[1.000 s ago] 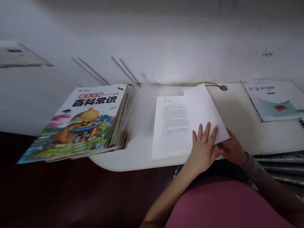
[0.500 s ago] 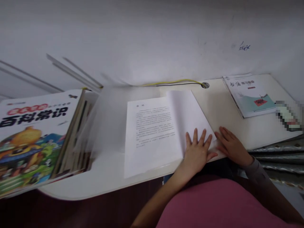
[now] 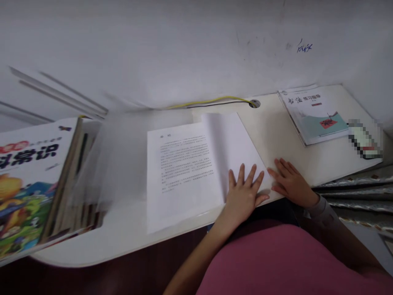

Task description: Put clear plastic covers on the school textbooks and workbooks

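A white printed sheet [image 3: 181, 172] lies on the white desk [image 3: 291, 139], its right part folded over as a blank flap [image 3: 230, 143]. My left hand [image 3: 244, 194] lies flat on the lower end of the flap, fingers spread. My right hand [image 3: 290, 184] rests flat on the desk just right of the paper, fingertips at its edge. Neither hand holds anything.
A stack of picture books [image 3: 30, 180] sits at the left desk end, overhanging the edge. A thin workbook [image 3: 316, 112] lies at the far right, a blurred-out item [image 3: 365, 137] beside it. A yellow cable [image 3: 211, 101] runs along the wall into a desk hole [image 3: 254, 104].
The raised flap has been pressed down flat onto the sheet. My right hand came out from under the paper onto the desk. The camera view shifted right.
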The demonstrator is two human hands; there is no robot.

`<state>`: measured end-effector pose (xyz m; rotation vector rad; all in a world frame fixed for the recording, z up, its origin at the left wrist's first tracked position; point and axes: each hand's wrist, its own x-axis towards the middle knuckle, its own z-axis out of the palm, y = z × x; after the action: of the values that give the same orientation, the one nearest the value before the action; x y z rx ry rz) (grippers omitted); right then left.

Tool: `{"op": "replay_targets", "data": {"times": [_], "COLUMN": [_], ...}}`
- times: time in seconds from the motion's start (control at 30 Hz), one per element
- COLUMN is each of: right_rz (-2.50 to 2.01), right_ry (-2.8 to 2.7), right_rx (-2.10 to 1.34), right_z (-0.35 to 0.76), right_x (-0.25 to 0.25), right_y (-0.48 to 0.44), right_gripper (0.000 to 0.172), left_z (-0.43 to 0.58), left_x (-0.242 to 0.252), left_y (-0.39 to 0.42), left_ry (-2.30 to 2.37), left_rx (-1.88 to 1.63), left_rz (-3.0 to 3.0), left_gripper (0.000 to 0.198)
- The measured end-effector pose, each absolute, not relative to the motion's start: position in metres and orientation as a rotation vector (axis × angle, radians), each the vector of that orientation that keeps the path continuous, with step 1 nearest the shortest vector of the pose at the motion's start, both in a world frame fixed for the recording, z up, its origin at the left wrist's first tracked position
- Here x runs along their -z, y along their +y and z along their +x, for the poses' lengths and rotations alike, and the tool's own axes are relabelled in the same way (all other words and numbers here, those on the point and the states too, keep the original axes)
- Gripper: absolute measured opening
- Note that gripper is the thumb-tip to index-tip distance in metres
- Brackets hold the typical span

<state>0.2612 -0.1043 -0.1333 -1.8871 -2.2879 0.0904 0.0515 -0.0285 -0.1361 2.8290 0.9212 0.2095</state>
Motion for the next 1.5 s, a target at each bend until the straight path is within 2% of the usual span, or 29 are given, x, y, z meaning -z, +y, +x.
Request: {"op": "replay_targets", "data": {"times": [0.2,0.53,1.5], "right_rz": [-1.89,-1.846,-1.814], "right_ry": [-2.268,-2.231,-2.113], "right_rx": [-0.096,-0.167,-0.145], "right_z": [0.26,0.265,0.266], "right_x": [0.135,0.135,0.141], "right_y": [-0.104,-0.104,-0.105], "right_gripper": [0.052,0.064,0.068], "left_z": [0.054,0.061,0.09], "left_x": [0.132,0.132,0.124], "left_y": [-0.028,-0.032,-0.051], "left_ry": [0.906,0.937,0.773], "left_rx": [-0.165,-0.141,-0.122], "left_rz": [2.834,2.811,2.887], "left_gripper": [0.068,0.068,0.072]}}
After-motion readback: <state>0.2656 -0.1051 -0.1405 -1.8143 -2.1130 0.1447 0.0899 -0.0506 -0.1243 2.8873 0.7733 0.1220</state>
